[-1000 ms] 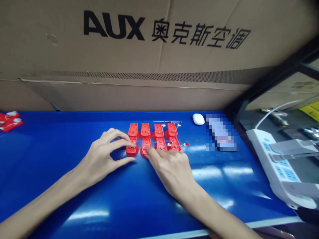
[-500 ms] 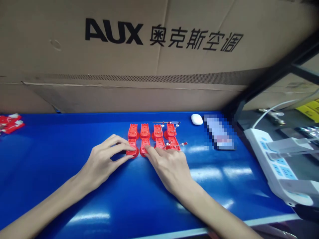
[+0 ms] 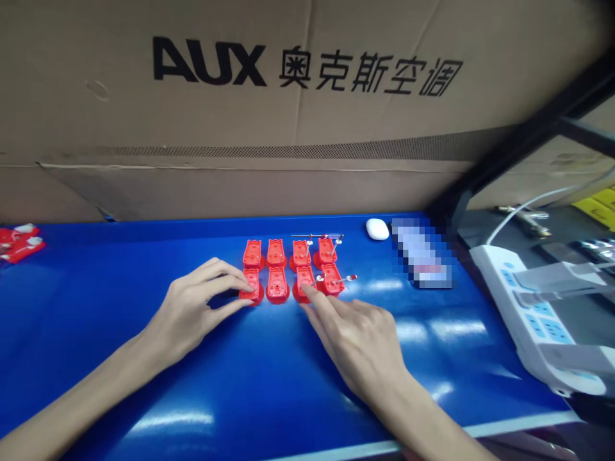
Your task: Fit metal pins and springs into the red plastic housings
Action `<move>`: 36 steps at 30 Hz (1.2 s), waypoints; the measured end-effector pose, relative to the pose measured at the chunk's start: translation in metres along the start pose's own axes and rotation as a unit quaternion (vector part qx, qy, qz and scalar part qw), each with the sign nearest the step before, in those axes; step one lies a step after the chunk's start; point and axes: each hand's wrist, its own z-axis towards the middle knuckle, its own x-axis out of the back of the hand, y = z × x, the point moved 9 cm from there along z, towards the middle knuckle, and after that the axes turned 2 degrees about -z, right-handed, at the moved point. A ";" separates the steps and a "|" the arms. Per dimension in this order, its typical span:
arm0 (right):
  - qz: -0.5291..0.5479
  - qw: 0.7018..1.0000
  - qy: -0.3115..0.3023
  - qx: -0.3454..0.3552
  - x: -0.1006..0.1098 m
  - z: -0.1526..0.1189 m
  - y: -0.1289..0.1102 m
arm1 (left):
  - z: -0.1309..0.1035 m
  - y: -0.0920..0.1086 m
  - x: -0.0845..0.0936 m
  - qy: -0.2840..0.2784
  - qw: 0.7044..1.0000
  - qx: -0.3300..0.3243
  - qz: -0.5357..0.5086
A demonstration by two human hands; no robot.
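Red plastic shells stand in two rows on the blue table, each open-topped with a round base. My left hand grips the front-left red plastic shell, thumb at its near side and fingertips on its edge. My right hand has its index fingertip on the third front red plastic shell and its thumb close against the base; the other fingers are curled. Between them, an untouched red plastic shell stands in the front row. Thin metal rods with white collars stick out of the right-hand shells.
A thin rod lies behind the back row. A white rounded case and a pixelated phone lie at the right. Beyond them is a white power strip. Red and white parts lie far left; a cardboard box stands behind.
My right hand has moved right, from the second front shell to the third. My left hand stays at the front-left shell. The whole view has shifted slightly.
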 end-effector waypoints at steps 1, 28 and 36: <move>-0.001 1.000 -0.001 0.000 -0.001 0.000 0.001 | 0.000 0.000 -0.001 -0.001 1.000 -0.002 0.002; 0.033 0.998 0.029 0.050 0.017 -0.019 -0.014 | 0.105 0.016 -0.057 -0.066 0.995 -0.009 0.079; 0.076 0.996 0.030 0.037 0.022 -0.036 -0.021 | 0.109 0.018 -0.060 -0.088 0.993 0.000 0.076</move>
